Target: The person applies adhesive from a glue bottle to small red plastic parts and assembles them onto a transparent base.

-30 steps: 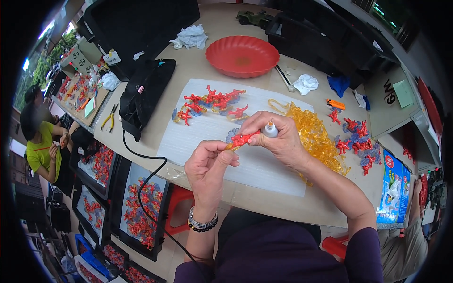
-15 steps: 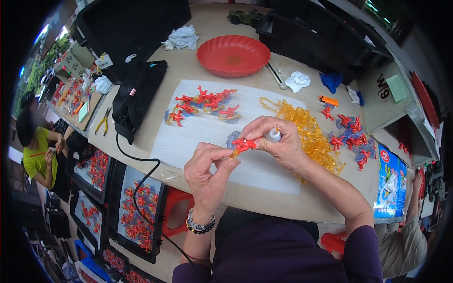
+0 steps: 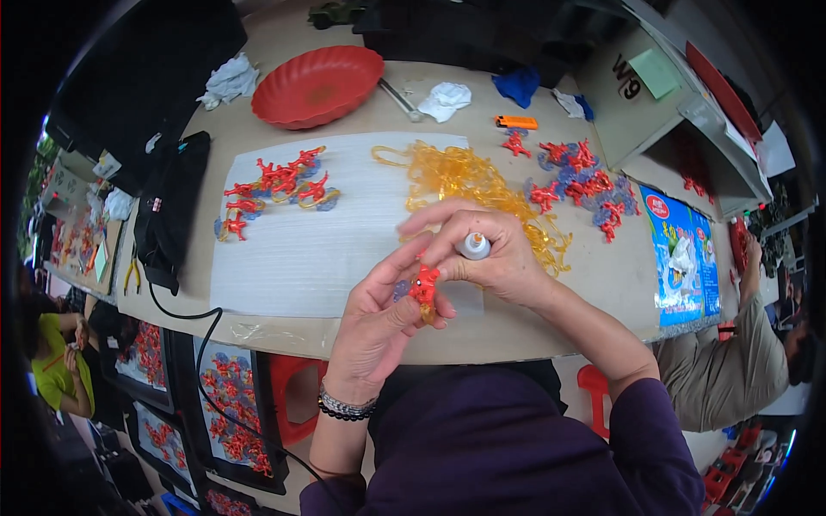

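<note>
My left hand (image 3: 366,322) grips a small red toy figure (image 3: 425,282) between thumb and fingers, in front of my body. A translucent blue part and a yellow part show on the figure. My right hand (image 3: 508,262) holds a small white bottle (image 3: 475,247) with an orange-brown tip, its fingertips at the figure's top. Below the hands lies a white foam sheet (image 3: 292,267). Similar red figures (image 3: 280,179) are grouped on its left side. A heap of translucent yellow loop-like pieces (image 3: 447,176) sits just beyond my right hand. More red and blue figures (image 3: 589,182) lie to the right.
At the back are a red scalloped plate (image 3: 318,86), crumpled white tissue (image 3: 445,101) and an orange lighter (image 3: 516,122). A black cable (image 3: 206,322) hangs over the left table edge, above trays of figures (image 3: 232,396). Other people sit at both sides.
The view has swung right, so the table things appear farther left. The figure has been turned more upright in my left hand. My right fingers have shifted to its top, still holding the bottle.
</note>
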A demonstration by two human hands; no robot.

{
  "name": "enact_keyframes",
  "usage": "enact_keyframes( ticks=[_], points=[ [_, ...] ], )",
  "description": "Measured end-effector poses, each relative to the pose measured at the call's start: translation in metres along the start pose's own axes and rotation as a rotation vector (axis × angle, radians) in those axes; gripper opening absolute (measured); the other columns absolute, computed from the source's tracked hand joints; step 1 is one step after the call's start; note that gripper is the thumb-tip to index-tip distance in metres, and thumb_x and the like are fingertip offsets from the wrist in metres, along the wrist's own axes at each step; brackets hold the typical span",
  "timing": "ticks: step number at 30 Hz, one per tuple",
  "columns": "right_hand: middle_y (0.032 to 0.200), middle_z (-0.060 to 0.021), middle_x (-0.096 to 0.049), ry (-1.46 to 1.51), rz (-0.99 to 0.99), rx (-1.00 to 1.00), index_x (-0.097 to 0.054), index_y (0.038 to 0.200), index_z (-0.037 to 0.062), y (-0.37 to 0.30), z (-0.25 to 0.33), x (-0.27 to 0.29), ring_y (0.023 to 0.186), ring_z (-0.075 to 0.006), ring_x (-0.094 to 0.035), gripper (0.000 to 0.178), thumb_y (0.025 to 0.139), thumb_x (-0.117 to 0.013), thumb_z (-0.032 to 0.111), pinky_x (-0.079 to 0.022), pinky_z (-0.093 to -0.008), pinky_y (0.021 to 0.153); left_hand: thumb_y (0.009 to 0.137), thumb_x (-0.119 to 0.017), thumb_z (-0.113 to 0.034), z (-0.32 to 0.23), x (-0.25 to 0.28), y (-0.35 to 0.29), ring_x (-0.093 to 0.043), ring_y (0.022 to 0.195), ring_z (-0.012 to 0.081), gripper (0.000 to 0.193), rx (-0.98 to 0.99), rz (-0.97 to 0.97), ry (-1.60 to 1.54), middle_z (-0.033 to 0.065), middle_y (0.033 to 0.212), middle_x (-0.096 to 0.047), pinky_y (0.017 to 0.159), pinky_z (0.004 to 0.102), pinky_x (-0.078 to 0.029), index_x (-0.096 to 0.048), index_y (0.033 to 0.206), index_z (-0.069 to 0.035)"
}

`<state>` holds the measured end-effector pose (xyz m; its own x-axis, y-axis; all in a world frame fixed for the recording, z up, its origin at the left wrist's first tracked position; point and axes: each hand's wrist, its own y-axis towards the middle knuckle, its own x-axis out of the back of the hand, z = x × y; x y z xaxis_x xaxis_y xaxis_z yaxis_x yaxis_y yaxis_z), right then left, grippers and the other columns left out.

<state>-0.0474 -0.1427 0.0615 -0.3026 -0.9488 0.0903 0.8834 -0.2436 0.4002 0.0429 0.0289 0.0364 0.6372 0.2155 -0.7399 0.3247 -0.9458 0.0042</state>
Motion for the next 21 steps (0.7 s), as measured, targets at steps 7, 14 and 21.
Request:
enact_keyframes(
  ticks=[7, 14, 21],
  points=[
    [0.098, -0.0097, -0.063, -0.405, -0.394, 0.079, -0.065, 0.087, 0.0042, -0.048, 0.018, 0.003, 0.088, -0.0204, -0.063, 0.021, 0.070, -0.077, 0.001, -0.050, -0.0294, 0.070, 0.092, -0.063, -0.006, 0.025, -0.032, 0.008, -0.065, 0.093, 0.0187, 0.039, -0.028, -0.300, -0.098, 0.0080, 0.109, -0.063, 0.085, 0.0320, -0.054, -0.052, 0.129, 0.001],
    [0.083, -0.0090, -0.062, -0.476, -0.363, 0.039, -0.064, 0.086, 0.0028, -0.070, 0.013, 0.005, 0.073, -0.0199, -0.063, 0.020, 0.071, -0.077, 0.000, -0.049, -0.0295, 0.061, 0.093, -0.060, -0.005, 0.045, -0.048, 0.011, -0.064, 0.099, 0.0171, 0.017, -0.015, -0.393, -0.045, 0.0069, 0.102, -0.065, 0.091, 0.0362, -0.054, -0.059, 0.110, -0.003],
    [0.082, -0.0060, -0.062, -0.358, -0.334, -0.126, -0.064, 0.083, 0.0011, -0.082, 0.007, 0.018, 0.073, -0.0144, -0.060, 0.012, 0.075, -0.074, 0.002, -0.047, -0.0265, 0.064, 0.097, -0.055, -0.013, 0.050, -0.051, 0.012, -0.067, 0.095, 0.0193, 0.012, 0.141, -0.345, -0.051, 0.0092, 0.102, -0.067, 0.083, 0.0377, -0.058, -0.059, 0.105, -0.004]
  ],
)
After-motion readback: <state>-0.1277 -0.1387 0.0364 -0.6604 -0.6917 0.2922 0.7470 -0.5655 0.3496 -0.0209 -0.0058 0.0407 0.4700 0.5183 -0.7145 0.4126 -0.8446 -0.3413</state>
